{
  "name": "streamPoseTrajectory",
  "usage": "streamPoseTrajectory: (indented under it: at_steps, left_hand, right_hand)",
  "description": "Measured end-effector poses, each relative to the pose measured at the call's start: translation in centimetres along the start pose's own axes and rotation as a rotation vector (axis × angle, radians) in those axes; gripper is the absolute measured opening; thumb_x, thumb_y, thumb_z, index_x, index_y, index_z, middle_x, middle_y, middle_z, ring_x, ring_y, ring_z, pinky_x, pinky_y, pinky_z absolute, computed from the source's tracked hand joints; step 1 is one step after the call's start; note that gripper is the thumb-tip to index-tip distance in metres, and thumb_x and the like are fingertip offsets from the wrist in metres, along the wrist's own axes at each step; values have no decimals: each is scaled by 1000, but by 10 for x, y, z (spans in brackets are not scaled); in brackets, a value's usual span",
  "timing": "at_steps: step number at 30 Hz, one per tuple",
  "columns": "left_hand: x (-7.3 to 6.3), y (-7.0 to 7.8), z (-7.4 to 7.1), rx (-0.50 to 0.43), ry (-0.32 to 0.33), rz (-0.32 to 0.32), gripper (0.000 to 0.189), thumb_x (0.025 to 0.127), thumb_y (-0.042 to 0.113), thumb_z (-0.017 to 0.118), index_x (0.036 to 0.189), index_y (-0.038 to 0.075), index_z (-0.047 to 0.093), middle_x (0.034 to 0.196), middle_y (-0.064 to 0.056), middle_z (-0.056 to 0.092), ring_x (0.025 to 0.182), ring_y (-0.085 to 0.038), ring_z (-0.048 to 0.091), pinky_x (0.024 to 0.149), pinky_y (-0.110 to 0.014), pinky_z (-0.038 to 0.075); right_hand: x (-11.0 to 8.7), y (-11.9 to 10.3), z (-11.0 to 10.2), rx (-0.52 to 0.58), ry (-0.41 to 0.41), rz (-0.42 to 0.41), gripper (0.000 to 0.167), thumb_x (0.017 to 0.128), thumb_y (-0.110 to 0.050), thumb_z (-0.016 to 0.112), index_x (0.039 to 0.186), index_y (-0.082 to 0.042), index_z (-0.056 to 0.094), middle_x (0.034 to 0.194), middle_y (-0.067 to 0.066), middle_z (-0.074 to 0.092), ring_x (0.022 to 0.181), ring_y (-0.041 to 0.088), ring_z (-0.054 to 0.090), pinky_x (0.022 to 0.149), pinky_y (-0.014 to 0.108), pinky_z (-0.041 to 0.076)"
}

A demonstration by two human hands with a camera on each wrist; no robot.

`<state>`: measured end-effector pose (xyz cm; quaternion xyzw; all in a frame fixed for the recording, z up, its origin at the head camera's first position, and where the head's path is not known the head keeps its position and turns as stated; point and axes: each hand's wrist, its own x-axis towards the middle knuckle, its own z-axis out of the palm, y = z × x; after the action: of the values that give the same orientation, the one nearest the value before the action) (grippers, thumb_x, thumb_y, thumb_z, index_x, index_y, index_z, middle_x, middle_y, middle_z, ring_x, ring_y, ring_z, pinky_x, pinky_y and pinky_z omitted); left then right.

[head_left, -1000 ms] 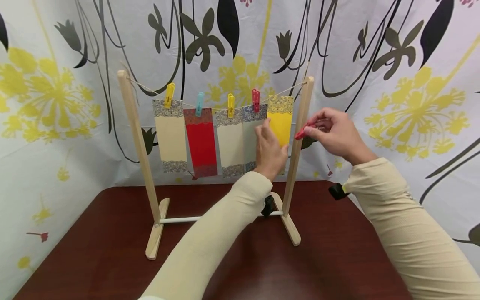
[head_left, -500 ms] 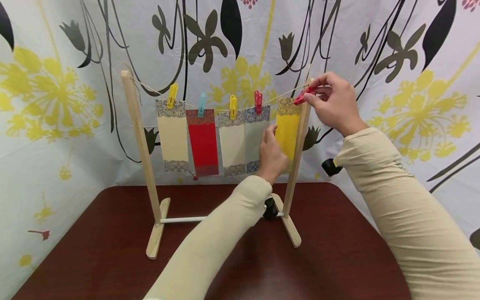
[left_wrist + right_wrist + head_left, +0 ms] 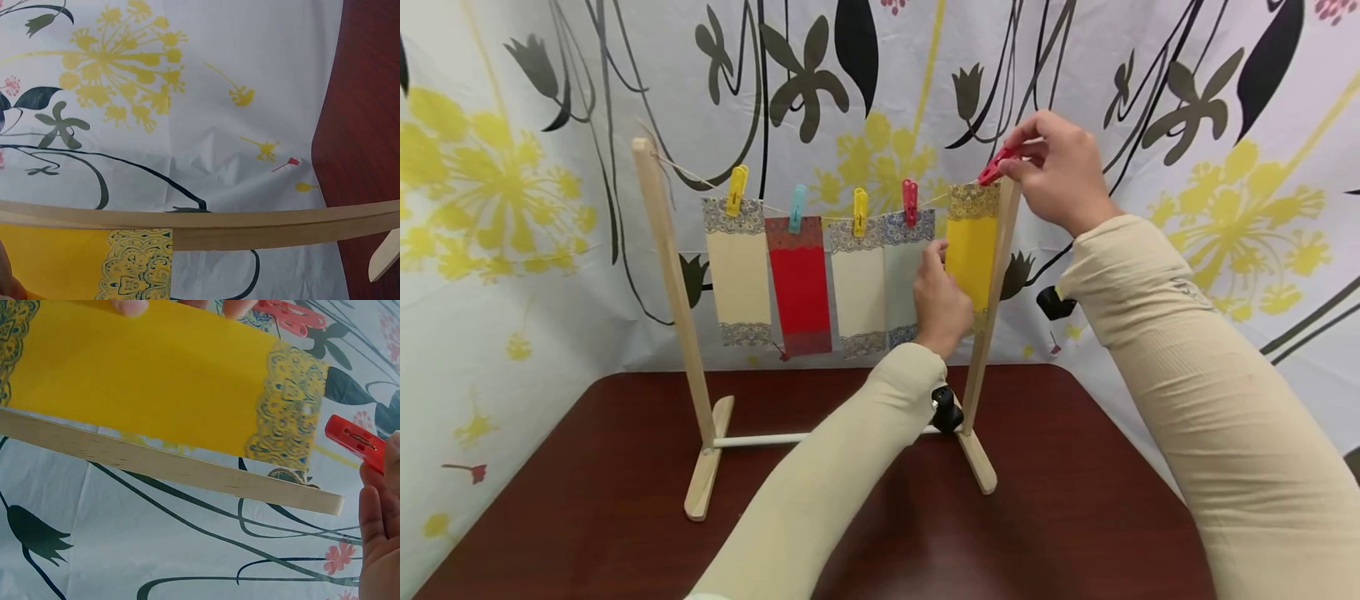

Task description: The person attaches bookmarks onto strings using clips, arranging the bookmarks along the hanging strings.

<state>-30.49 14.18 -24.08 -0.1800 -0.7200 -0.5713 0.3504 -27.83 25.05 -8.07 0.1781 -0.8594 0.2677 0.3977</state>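
In the head view a yellow card (image 3: pixel 972 258) with lace-patterned ends hangs upright just left of the right wooden post. My left hand (image 3: pixel 942 304) holds it by its left edge; the right wrist view shows fingertips (image 3: pixel 131 305) on that edge. My right hand (image 3: pixel 1056 171) pinches a red clothespin (image 3: pixel 996 165), whose tip is right at the card's top edge in the head view. In the right wrist view this clothespin (image 3: pixel 355 440) points toward the card's patterned end, with a gap between them in that view. The left wrist view catches only the card's lower part (image 3: pixel 56 259).
A string between the wooden posts (image 3: pixel 673 292) bears a cream card (image 3: pixel 739 279), a red card (image 3: pixel 799 287), an off-white card (image 3: pixel 859 287) and a pale grey card (image 3: pixel 904 271), each under a clothespin. The stand is on a dark red table (image 3: pixel 587 500) before a floral curtain (image 3: pixel 550 317).
My right hand has risen with the red clothespin from beside the post to the yellow card's top edge. My left hand has moved the card slightly up, near the post.
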Motion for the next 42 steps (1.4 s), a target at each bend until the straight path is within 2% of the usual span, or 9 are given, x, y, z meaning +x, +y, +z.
streamPoseTrajectory:
  at_steps: [3, 6, 10, 14, 18, 23, 30, 37, 42]
  left_hand:
    - [4, 0, -2, 17, 1, -38, 60, 78, -20, 50, 131, 8, 43, 124, -11, 57, 99, -28, 57, 87, -37, 48]
    - [6, -2, -4, 22, -23, -76, 65, 75, -21, 51, 132, 9, 43, 126, -10, 56, 94, -25, 55, 86, -35, 47]
    - [8, -4, -5, 36, -59, -113, 67, 75, -21, 53, 134, 10, 43, 129, -9, 55, 98, -24, 56, 84, -33, 47]
    - [9, -6, -5, 49, -68, -126, 68, 74, -22, 53, 133, 11, 44, 129, -8, 55, 108, -24, 56, 86, -32, 47]
    - [9, -5, -5, 56, -63, -119, 70, 71, -23, 54, 131, 11, 46, 126, -7, 57, 109, -24, 56, 90, -32, 47]
    - [9, -4, -4, 49, -61, -113, 68, 69, -24, 55, 128, 11, 47, 123, -7, 57, 108, -24, 56, 91, -31, 46]
    - [11, -7, -3, 41, -54, -48, 62, 68, -25, 53, 121, 6, 50, 121, -9, 58, 107, -25, 57, 91, -28, 45]
    - [12, -10, -3, 38, -40, -23, 57, 69, -24, 56, 118, 4, 52, 124, -10, 58, 107, -27, 57, 91, -28, 45]
    - [13, -9, -4, 38, -44, -30, 56, 69, -23, 56, 117, 4, 53, 129, -10, 57, 106, -27, 58, 90, -28, 45]
  right_hand:
    - [8, -4, 1, -63, -30, 8, 14, 90, -5, 67, 98, 1, 58, 107, 8, 65, 101, 19, 67, 83, 24, 50]
    - [13, -7, 2, -132, -54, -11, 12, 91, -6, 67, 93, 1, 57, 105, 10, 67, 99, 24, 67, 77, 23, 48]
    - [18, -7, 4, -208, -85, -67, 14, 90, -2, 65, 83, 0, 54, 93, 13, 65, 91, 23, 66, 68, 24, 44]
    - [24, -6, 8, -257, -103, -140, 23, 89, 1, 65, 74, -4, 49, 85, 14, 63, 85, 24, 64, 68, 29, 42]
    - [28, -6, 10, -276, -118, -175, 24, 88, 5, 61, 70, -4, 48, 84, 14, 66, 82, 24, 63, 66, 29, 41]
    - [31, -6, 11, -281, -149, -153, 23, 85, 11, 54, 69, -4, 47, 88, 16, 69, 86, 26, 65, 69, 31, 42]
    - [34, -6, 17, -250, -208, -94, 22, 80, 17, 49, 71, -3, 50, 82, 14, 65, 89, 25, 67, 66, 30, 44]
    - [35, -7, 18, -265, -222, -145, 24, 87, 9, 61, 70, -3, 50, 76, 14, 59, 85, 28, 62, 75, 39, 44]
    - [35, -7, 18, -272, -257, -137, 22, 88, 8, 60, 72, -3, 50, 79, 15, 60, 86, 29, 62, 77, 40, 45]
